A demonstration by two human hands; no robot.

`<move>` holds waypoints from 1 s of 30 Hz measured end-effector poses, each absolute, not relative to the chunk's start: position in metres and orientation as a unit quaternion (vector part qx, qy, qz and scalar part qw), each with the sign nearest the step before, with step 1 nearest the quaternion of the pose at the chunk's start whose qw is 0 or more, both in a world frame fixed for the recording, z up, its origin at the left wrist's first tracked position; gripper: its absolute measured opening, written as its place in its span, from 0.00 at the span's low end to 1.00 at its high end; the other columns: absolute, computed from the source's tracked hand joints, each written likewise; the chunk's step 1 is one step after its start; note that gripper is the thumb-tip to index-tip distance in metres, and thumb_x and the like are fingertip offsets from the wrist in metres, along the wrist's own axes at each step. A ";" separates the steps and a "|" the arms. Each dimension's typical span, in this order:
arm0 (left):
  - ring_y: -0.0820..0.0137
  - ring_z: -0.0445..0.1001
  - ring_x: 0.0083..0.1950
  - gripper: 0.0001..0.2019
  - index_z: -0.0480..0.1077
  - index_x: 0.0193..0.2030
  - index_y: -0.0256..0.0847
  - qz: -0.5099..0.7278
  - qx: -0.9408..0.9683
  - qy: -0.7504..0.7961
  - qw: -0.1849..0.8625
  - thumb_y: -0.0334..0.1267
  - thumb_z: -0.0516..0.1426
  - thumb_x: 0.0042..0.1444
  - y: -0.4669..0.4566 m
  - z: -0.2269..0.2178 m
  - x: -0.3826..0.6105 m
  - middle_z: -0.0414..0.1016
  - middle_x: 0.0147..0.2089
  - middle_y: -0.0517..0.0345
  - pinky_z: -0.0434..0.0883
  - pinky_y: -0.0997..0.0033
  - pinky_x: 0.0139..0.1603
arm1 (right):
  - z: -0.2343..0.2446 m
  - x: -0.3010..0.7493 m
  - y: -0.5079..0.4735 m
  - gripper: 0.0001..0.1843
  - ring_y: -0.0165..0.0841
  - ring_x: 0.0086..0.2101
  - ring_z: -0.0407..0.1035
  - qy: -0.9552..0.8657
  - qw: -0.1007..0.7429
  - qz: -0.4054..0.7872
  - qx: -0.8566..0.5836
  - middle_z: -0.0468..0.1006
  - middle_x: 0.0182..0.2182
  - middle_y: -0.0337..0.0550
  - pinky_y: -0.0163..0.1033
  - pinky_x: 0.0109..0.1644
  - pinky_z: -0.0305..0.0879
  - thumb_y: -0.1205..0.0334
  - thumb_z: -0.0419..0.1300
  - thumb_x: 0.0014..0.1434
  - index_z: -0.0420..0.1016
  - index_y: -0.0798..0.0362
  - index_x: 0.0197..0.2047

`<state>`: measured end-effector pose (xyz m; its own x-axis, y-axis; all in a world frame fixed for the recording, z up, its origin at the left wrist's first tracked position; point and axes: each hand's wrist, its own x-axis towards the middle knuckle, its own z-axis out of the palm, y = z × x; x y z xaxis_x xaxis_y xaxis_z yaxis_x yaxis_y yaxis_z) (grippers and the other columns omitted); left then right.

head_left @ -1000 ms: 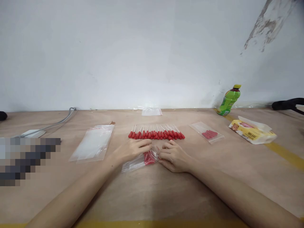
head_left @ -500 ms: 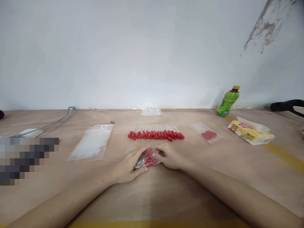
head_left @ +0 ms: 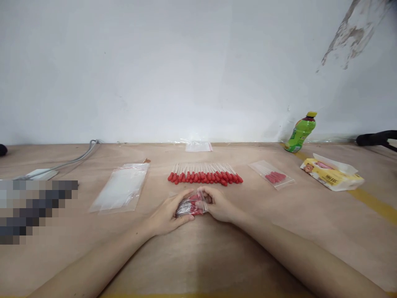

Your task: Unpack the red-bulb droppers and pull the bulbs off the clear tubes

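Observation:
A clear zip bag with red-tipped sticks inside lies between my hands, low over the table. My left hand grips its left end, thumb at the near side and fingers at the far side. At its right end, my right hand pinches the bag near the opening. Just beyond them, a row of white sticks with red, bulb-shaped ends lies side by side, red ends toward me. A second clear bag holding several such sticks lies flat to the right.
Flat clear zip bags are stacked on the left, and another bag lies by the wall. A green bottle and a tissue pack stand at the right. A grey cable runs along the far left.
My right hand has shifted slightly left on the bag, closing in on my left hand. The bag's right end looks more bunched. The whole view has moved a little.

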<state>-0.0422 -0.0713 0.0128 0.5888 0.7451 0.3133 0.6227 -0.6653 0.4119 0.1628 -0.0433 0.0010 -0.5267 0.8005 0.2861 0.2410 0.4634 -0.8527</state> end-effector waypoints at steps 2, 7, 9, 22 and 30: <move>0.62 0.66 0.53 0.29 0.49 0.60 0.41 0.235 0.883 0.385 0.128 0.45 0.54 0.54 -0.071 0.012 -0.042 0.64 0.56 0.47 0.66 0.60 0.50 | 0.003 0.163 -0.044 0.04 0.27 0.27 0.64 -0.798 0.344 0.362 -0.338 0.73 0.28 0.37 0.32 0.29 0.59 0.65 0.56 0.54 0.69 0.53 0.36; 0.61 0.64 0.54 0.28 0.51 0.60 0.40 0.213 0.875 0.411 0.143 0.46 0.53 0.55 -0.071 0.012 -0.043 0.63 0.57 0.46 0.64 0.58 0.52 | 0.011 0.172 -0.047 0.05 0.26 0.26 0.63 -0.798 0.342 0.317 -0.382 0.71 0.26 0.36 0.32 0.29 0.57 0.68 0.54 0.54 0.69 0.53 0.35; 0.60 0.64 0.55 0.28 0.51 0.60 0.41 0.207 0.870 0.420 0.153 0.46 0.53 0.55 -0.072 0.014 -0.042 0.62 0.57 0.47 0.64 0.57 0.52 | 0.014 0.177 -0.045 0.05 0.27 0.27 0.63 -0.793 0.341 0.327 -0.384 0.71 0.27 0.36 0.33 0.31 0.58 0.68 0.54 0.54 0.68 0.53 0.36; 0.62 0.65 0.54 0.25 0.54 0.59 0.42 0.195 0.867 0.432 0.151 0.47 0.51 0.56 -0.074 0.017 -0.044 0.64 0.55 0.49 0.64 0.60 0.53 | 0.045 0.228 -0.009 0.16 0.26 0.29 0.69 -0.616 0.357 0.580 -0.397 0.75 0.28 0.40 0.32 0.33 0.65 0.56 0.63 0.47 0.69 0.56 0.37; 0.63 0.62 0.57 0.23 0.55 0.58 0.43 0.204 0.882 0.397 0.149 0.45 0.51 0.56 -0.071 0.014 -0.051 0.62 0.57 0.50 0.62 0.59 0.57 | 0.081 0.240 0.011 0.13 0.31 0.35 0.72 -0.661 0.531 0.368 -0.382 0.77 0.35 0.44 0.39 0.40 0.67 0.57 0.59 0.52 0.70 0.54 0.40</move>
<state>-0.0508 -0.0713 0.0142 0.6009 0.7616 0.2426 0.6402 -0.6403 0.4244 0.2404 0.0111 0.0810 -0.1438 0.8952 0.4219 0.1136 0.4384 -0.8916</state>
